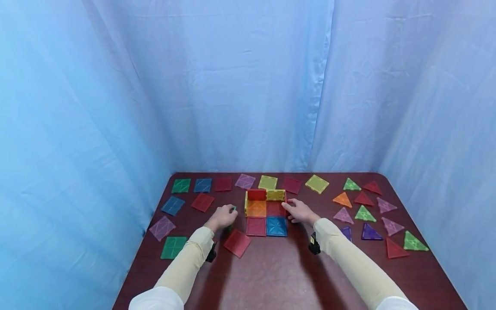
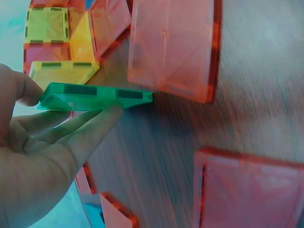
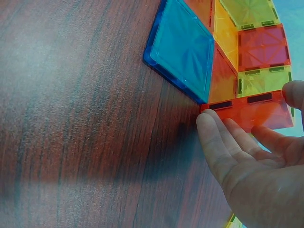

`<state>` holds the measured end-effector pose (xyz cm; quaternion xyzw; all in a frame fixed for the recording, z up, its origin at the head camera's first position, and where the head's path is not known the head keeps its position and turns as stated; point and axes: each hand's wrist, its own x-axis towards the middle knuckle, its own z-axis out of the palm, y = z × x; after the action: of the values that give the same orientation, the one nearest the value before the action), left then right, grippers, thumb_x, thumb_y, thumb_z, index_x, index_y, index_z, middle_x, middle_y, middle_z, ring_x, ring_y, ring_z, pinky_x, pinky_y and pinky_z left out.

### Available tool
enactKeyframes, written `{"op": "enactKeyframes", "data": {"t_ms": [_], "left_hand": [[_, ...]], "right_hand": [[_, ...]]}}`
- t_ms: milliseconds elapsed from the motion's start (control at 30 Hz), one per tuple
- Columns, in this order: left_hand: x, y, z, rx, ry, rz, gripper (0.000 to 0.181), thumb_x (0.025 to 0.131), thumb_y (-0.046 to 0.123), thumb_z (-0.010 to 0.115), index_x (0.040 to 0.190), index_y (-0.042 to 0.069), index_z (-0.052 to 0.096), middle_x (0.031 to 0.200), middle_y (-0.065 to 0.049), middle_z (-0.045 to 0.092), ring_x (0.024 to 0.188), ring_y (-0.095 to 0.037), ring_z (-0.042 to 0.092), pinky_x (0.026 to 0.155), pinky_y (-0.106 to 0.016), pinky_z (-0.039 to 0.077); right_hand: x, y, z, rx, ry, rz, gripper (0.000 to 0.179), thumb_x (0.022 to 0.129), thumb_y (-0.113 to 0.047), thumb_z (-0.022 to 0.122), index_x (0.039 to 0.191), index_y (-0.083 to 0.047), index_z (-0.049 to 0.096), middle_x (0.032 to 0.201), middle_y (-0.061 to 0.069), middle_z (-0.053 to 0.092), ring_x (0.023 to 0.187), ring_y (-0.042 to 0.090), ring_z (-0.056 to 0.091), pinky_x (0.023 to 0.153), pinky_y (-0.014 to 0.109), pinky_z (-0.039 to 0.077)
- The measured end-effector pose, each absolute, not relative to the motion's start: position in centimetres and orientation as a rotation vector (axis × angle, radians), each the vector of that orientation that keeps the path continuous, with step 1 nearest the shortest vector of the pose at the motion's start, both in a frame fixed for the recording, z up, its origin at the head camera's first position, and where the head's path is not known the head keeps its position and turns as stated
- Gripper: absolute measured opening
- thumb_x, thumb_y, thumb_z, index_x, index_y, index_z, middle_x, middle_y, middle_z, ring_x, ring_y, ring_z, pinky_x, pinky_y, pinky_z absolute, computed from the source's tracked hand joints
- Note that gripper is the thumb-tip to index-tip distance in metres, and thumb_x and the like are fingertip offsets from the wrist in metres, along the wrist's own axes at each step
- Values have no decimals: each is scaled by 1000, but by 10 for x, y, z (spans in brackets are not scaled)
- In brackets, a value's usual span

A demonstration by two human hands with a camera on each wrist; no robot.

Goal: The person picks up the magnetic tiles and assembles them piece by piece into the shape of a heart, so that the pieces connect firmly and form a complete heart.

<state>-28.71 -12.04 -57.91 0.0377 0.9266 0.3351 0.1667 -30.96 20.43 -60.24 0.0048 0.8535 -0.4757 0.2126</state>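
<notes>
My left hand (image 1: 222,217) holds a green square magnetic tile (image 2: 95,97), thumb at one edge and fingers along its face, left of a small tile structure. The structure has a flat base that includes an orange tile (image 1: 256,209), a red tile and a blue tile (image 1: 277,226). Upright tiles rim its back and left: a red one (image 1: 257,194) and two yellow ones, one at the back (image 1: 276,195). At the right side, my right hand (image 1: 300,212) grips an upright red tile (image 3: 256,111), thumb at its top edge, fingers against its outer side.
A loose red square tile (image 1: 237,243) lies just left of the structure's front. Several square tiles, such as a green one (image 1: 173,247), spread along the left and back. Triangular tiles, one purple (image 1: 371,231), cover the right. Blue curtains (image 1: 240,86) hang behind the table.
</notes>
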Motion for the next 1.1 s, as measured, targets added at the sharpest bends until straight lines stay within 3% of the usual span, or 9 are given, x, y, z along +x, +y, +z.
{"op": "enactKeyframes", "data": {"t_ms": [133, 367, 600, 833, 967, 1100], "left_hand": [[-291, -113, -581, 113, 2615, 986, 52, 103, 29, 47, 147, 1, 51, 144, -20, 56, 127, -33, 58, 107, -54, 47], [-296, -108, -582, 84, 2600, 1007, 49, 104, 27, 47, 145, 1, 52, 137, -20, 60, 110, -29, 60, 100, -51, 51], [-296, -107, -577, 102, 2596, 1013, 47, 105, 26, 46, 144, 0, 52, 137, -20, 60, 110, -28, 59, 100, -49, 51], [-300, -103, -575, 74, 2607, 1031, 46, 106, 24, 44, 145, 0, 51, 133, -20, 61, 106, -29, 59, 92, -46, 51], [-303, -100, -579, 60, 2613, 1031, 47, 106, 25, 44, 146, 1, 49, 137, -21, 59, 112, -29, 60, 95, -48, 51], [-302, -98, -580, 58, 2605, 1033, 49, 105, 25, 45, 148, 3, 48, 139, -20, 58, 108, -29, 60, 91, -45, 51]], "right_hand": [[-309, 204, -602, 20, 2365, -1327, 67, 106, -40, 52, 153, 4, 33, 142, 30, 51, 101, 32, 69, 84, 43, 61], [-307, 202, -602, 11, 2360, -1345, 67, 106, -40, 52, 153, 4, 34, 142, 31, 51, 100, 32, 70, 83, 42, 61], [-310, 206, -605, 32, 2360, -1336, 70, 105, -45, 52, 154, 0, 33, 145, 28, 49, 101, 30, 69, 82, 40, 61], [-309, 207, -603, 37, 2348, -1345, 70, 105, -44, 52, 155, 1, 33, 144, 29, 49, 102, 31, 69, 84, 41, 61], [-308, 207, -604, 41, 2342, -1349, 71, 104, -45, 53, 155, 1, 33, 143, 29, 51, 100, 29, 69, 83, 41, 61], [-308, 207, -604, 45, 2343, -1349, 70, 105, -45, 52, 155, 1, 32, 144, 29, 50, 100, 29, 69, 83, 40, 61]]}}
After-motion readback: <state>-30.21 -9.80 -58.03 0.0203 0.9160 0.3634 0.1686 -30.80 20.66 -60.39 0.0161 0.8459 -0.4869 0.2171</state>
